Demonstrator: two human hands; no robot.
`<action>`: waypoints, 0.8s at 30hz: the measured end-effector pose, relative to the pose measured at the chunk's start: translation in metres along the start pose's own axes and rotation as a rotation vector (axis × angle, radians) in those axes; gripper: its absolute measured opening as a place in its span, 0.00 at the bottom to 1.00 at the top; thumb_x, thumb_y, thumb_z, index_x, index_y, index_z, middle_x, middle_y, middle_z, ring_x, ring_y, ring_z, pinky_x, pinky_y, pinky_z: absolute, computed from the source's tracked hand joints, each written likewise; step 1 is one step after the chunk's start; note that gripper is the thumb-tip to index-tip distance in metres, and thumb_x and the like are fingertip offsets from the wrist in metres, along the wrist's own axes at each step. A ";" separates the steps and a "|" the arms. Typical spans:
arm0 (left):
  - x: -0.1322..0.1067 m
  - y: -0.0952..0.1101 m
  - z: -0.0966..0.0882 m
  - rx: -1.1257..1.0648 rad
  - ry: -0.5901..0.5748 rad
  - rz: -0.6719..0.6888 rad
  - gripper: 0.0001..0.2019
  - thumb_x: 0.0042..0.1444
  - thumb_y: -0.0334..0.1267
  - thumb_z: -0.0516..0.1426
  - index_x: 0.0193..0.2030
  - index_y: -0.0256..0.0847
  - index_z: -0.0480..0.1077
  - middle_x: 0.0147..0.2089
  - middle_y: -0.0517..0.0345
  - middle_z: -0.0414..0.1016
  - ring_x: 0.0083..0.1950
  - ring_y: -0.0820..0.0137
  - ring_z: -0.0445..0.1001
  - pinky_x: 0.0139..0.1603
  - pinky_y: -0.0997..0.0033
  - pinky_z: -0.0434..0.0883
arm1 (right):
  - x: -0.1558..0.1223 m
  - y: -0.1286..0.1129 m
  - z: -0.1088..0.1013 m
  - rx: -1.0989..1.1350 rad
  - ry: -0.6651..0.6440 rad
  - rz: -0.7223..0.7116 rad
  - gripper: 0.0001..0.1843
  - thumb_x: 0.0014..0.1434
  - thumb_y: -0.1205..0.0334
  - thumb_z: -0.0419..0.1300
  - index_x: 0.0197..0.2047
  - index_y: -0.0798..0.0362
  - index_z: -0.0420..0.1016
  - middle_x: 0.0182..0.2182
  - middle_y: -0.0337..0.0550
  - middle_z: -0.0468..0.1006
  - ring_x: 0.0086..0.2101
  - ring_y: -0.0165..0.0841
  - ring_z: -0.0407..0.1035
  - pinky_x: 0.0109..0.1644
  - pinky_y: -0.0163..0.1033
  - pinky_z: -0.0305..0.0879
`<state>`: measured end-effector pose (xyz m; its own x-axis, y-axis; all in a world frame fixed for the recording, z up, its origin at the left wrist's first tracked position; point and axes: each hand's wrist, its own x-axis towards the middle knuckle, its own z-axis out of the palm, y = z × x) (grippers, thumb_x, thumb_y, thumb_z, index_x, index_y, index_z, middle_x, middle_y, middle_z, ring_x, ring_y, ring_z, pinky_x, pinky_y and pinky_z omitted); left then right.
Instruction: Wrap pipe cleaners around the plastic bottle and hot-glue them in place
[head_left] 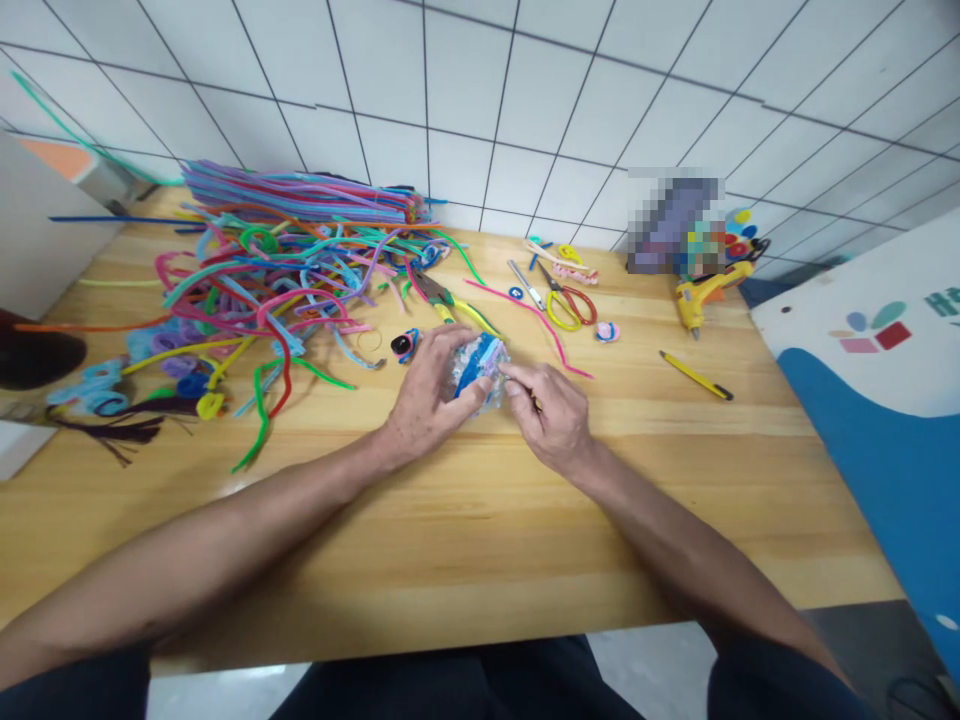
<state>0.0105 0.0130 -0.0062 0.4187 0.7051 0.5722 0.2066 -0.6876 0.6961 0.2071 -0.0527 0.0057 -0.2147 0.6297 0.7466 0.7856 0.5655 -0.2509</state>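
A small, clear, crinkly plastic packet (pixel 491 352) with blue and lilac pieces showing is between my two hands on the table. My left hand (pixel 433 390) grips it from the left, thumb across its front and fingers over its back edge. At the right edge, my right hand (pixel 551 410) is closed with thumb and forefinger pressed together. Whether that pinch holds the packet's rim or a small piece is too small to tell. Just behind my left hand are a small black-and-blue piece (pixel 405 345) and green-and-yellow-handled pliers (pixel 436 296).
A tangled heap of colourful pipe cleaners (pixel 300 270) covers the left side, with a straight bundle (pixel 300 192) behind. Scissors (pixel 566 305), a pink pipe cleaner (pixel 551 330), a yellow cutter knife (pixel 696 375) and a yellow glue gun (pixel 701 300) lie to the right. A tiled wall (pixel 465 110) closes the back.
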 end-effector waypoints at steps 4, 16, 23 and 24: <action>0.000 0.000 0.000 0.011 -0.009 -0.016 0.20 0.69 0.47 0.59 0.64 0.46 0.65 0.62 0.46 0.72 0.66 0.56 0.71 0.68 0.49 0.71 | -0.001 0.001 0.000 -0.005 -0.012 0.008 0.15 0.72 0.69 0.58 0.58 0.50 0.77 0.36 0.43 0.85 0.35 0.35 0.78 0.41 0.41 0.76; 0.000 0.000 0.000 0.007 -0.006 -0.009 0.20 0.69 0.46 0.59 0.64 0.47 0.65 0.62 0.46 0.72 0.66 0.55 0.71 0.68 0.48 0.71 | 0.002 -0.002 -0.003 0.089 -0.014 0.111 0.10 0.72 0.64 0.59 0.53 0.49 0.79 0.33 0.41 0.83 0.32 0.32 0.77 0.40 0.38 0.74; 0.000 -0.001 0.001 -0.002 0.010 0.014 0.20 0.68 0.45 0.60 0.64 0.45 0.65 0.62 0.45 0.72 0.66 0.56 0.71 0.68 0.49 0.71 | 0.001 -0.002 -0.001 0.217 -0.013 0.288 0.05 0.70 0.64 0.60 0.47 0.49 0.77 0.35 0.39 0.83 0.31 0.30 0.75 0.36 0.36 0.72; 0.000 -0.001 0.001 0.001 0.010 0.016 0.20 0.68 0.45 0.60 0.64 0.45 0.65 0.62 0.45 0.72 0.66 0.56 0.71 0.68 0.49 0.71 | 0.001 -0.002 -0.001 0.238 -0.011 0.313 0.05 0.70 0.64 0.59 0.46 0.49 0.77 0.34 0.39 0.83 0.31 0.30 0.75 0.36 0.36 0.72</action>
<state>0.0110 0.0132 -0.0070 0.4133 0.6956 0.5877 0.2004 -0.6990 0.6865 0.2062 -0.0536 0.0074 0.0069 0.7965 0.6046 0.6582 0.4515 -0.6024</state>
